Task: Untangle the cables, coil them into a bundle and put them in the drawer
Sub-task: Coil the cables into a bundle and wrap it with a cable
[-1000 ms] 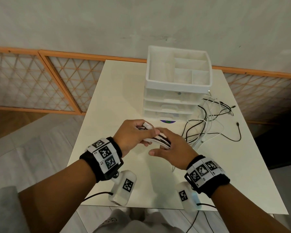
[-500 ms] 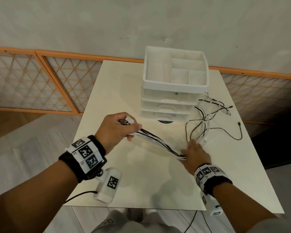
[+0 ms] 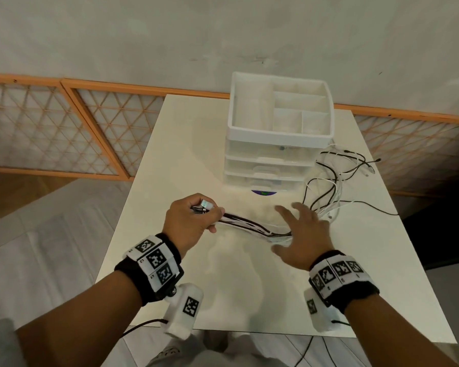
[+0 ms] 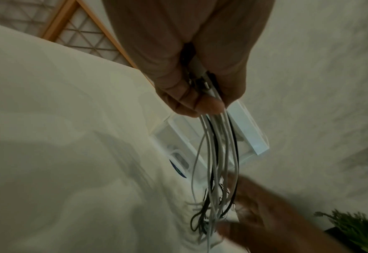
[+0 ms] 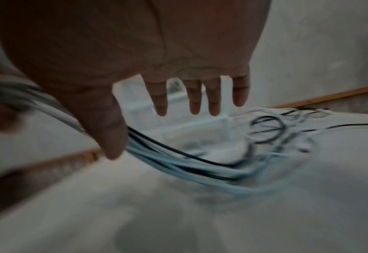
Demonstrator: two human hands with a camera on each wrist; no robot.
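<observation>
Left hand: the left hand (image 3: 190, 224) is curled tight round one end of the cables (image 3: 252, 225), with plug ends sticking out above the thumb.
Right hand: the right hand (image 3: 301, 238) is spread wide above the table, fingers straight and apart, holding nothing; the strands run beneath its palm.
Cables, look: a mix of thin white and black leads, drawn side by side into a strand between the two hands, then fanning into loose tangled loops (image 3: 337, 181).
Cables, place: on the white table (image 3: 170, 154), the loose part lying toward its right edge, just beside the drawer unit (image 3: 277, 154).
Drawer unit: white plastic, at the table's far edge, with an open divided tray on top and its drawers shut.
Head view only: shows both wrists' marker bands and the whole tangle reaching to the right edge.
Left wrist view only: shows the cables (image 4: 216, 154) leaving the fist (image 4: 191, 77) and hanging down to the blurred right hand (image 4: 254, 214).
Right wrist view only: blurred; shows the open fingers (image 5: 197, 95) from below, the cables (image 5: 178, 159) passing by the thumb.
</observation>
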